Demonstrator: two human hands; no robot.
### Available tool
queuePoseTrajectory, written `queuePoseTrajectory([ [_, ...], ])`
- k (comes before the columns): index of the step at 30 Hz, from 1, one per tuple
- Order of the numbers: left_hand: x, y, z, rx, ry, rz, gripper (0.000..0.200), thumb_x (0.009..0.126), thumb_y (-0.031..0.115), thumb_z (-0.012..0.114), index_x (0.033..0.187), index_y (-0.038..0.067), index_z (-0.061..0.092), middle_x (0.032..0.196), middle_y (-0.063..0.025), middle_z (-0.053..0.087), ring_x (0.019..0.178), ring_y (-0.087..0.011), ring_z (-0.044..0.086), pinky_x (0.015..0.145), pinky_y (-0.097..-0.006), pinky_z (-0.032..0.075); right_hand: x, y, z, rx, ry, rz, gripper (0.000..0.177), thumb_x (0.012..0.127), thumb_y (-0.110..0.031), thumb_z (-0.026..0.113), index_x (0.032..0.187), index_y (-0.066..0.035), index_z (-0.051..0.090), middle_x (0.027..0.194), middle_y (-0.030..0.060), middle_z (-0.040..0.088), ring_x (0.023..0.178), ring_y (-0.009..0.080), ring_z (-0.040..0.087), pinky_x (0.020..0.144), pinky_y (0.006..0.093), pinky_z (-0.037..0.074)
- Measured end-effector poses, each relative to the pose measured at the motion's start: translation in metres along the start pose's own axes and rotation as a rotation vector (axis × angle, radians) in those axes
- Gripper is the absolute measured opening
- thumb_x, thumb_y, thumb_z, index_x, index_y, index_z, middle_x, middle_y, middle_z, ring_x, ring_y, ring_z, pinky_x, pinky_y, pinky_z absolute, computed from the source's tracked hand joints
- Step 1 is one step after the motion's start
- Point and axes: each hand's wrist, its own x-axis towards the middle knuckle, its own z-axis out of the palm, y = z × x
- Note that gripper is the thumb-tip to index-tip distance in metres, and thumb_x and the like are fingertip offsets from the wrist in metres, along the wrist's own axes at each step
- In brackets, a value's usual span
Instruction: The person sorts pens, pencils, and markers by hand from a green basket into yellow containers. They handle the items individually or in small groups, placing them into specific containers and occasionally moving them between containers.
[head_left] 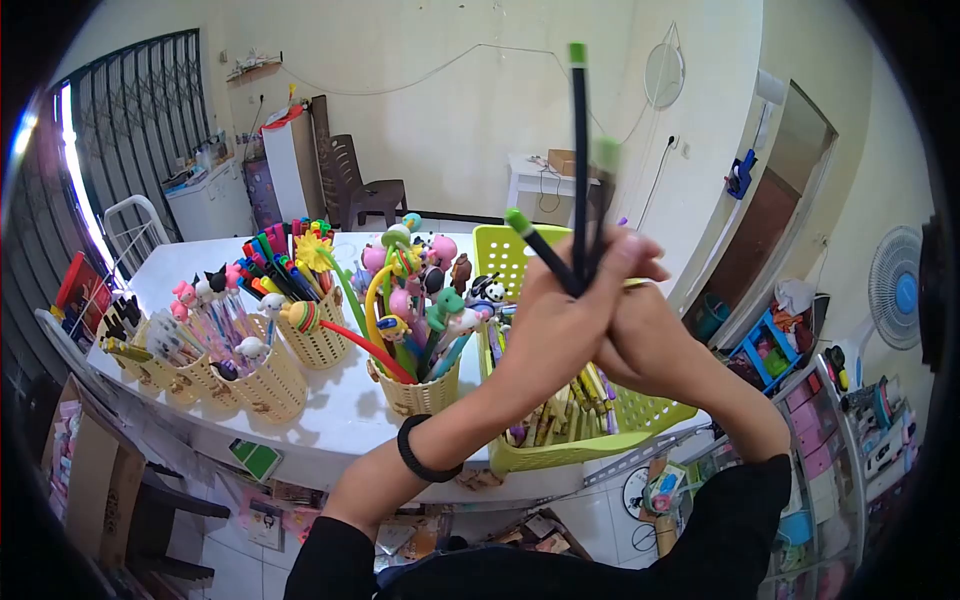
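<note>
Both my hands are raised together above the table, pressed against each other around a small bunch of dark pencils (579,160) with green ends that stick up and fan out. My left hand (550,325) wraps the pencils from the front; a black band sits on its wrist. My right hand (640,335) closes against them from behind. Below the hands stands a lime-green plastic basket (560,452) with more pencils lying in it.
A white table (330,410) carries several woven cups: one with novelty animal-topped pens (415,300), one with coloured markers (300,270), others at the left (215,330). A chair, a cabinet and a barred door stand behind; shelves of goods and a fan are at right.
</note>
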Motion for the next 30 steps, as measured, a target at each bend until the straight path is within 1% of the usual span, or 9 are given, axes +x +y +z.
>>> queuePoseTrajectory([
  [3,-0.001,-0.004,-0.008,0.022,0.152,0.016,0.025,0.085,0.02,0.041,0.077,-0.001,0.052,0.062,-0.0086,0.055,0.064,-0.0146,0.056,0.064,-0.0261,0.045,0.006,-0.001,0.012,-0.189,-0.061,0.016,0.027,0.073,-0.017,0.048,0.084,0.007,0.044,0.07,0.0183,0.053,0.065,0.0326,0.053,0.059,0.0371,0.043],
  [5,-0.004,-0.002,-0.011,0.081,0.218,0.026,0.029,0.087,0.021,0.037,0.076,-0.002,0.049,0.056,-0.0083,0.053,0.061,-0.0162,0.058,0.059,-0.0246,0.045,0.011,0.001,0.014,-0.214,0.088,-0.234,0.03,0.073,-0.017,0.047,0.09,0.008,0.042,0.074,0.0204,0.052,0.068,0.0334,0.052,0.062,0.0378,0.043],
  [7,-0.007,0.004,-0.01,0.245,0.214,0.219,0.029,0.087,0.021,0.037,0.077,-0.003,0.049,0.053,-0.0076,0.052,0.061,-0.0166,0.058,0.058,-0.0238,0.045,0.015,0.002,-0.002,-0.11,-0.031,-0.228,0.035,0.074,-0.02,0.048,0.095,0.006,0.039,0.081,0.0221,0.05,0.072,0.0345,0.051,0.066,0.0377,0.042],
  [9,-0.011,0.01,-0.004,0.294,0.241,0.301,0.03,0.087,0.022,0.036,0.078,-0.004,0.048,0.054,-0.0078,0.053,0.055,-0.0132,0.057,0.046,-0.0206,0.042,0.022,-0.001,-0.027,0.238,-0.6,-0.068,0.036,0.075,-0.024,0.05,0.093,0.004,0.041,0.085,0.0207,0.051,0.074,0.0322,0.052,0.071,0.0365,0.042],
  [11,-0.017,0.025,-0.004,0.336,0.342,0.346,0.028,0.088,0.022,0.033,0.085,-0.002,0.047,0.05,-0.0025,0.046,0.041,-0.007,0.048,0.033,-0.0176,0.03,0.028,0.01,-0.031,0.35,-0.58,-0.112,0.035,0.075,-0.025,0.052,0.094,0.003,0.045,0.083,0.0175,0.052,0.075,0.0289,0.053,0.072,0.0349,0.042],
  [14,-0.025,0.036,-0.031,-0.115,0.098,0.41,0.024,0.089,0.022,0.027,0.098,0.004,0.041,0.047,0.0038,0.026,0.029,-0.0026,0.023,0.028,-0.0165,0.017,0.031,0.04,-0.012,0.304,-0.617,-0.094,0.025,0.068,-0.008,0.05,0.091,0.002,0.052,0.084,0.0139,0.055,0.077,0.0252,0.054,0.07,0.034,0.044],
  [16,-0.039,0.051,-0.048,-0.334,-0.003,0.356,0.024,0.09,0.018,0.023,0.099,0.002,0.037,0.048,0.0026,0.031,0.028,-0.0014,0.024,0.026,-0.0158,0.019,0.028,0.052,0.014,0.06,-0.649,-0.128,0.026,0.065,-0.005,0.046,0.089,0.0,0.055,0.084,0.0137,0.056,0.078,0.0254,0.055,0.067,0.0355,0.044],
  [18,-0.055,0.063,-0.06,-0.435,0.042,0.284,0.02,0.09,0.02,0.021,0.093,0.005,0.035,0.044,0.0011,0.031,0.025,-0.0033,0.023,0.025,-0.0166,0.018,0.032,0.05,0.039,-0.06,-1.004,0.069,0.027,0.066,-0.007,0.047,0.093,-0.006,0.055,0.089,0.0146,0.054,0.084,0.0287,0.052,0.072,0.037,0.042],
  [30,-0.124,0.004,-0.076,-0.008,0.44,0.358,0.023,0.089,0.024,0.028,0.079,0.005,0.036,0.039,0.0015,0.029,0.026,-0.0041,0.018,0.027,-0.0176,0.016,0.017,0.071,0.077,-0.242,-0.843,0.026,0.022,0.069,-0.011,0.048,0.089,-0.009,0.057,0.074,0.0112,0.057,0.071,0.028,0.056,0.063,0.0381,0.044],
])
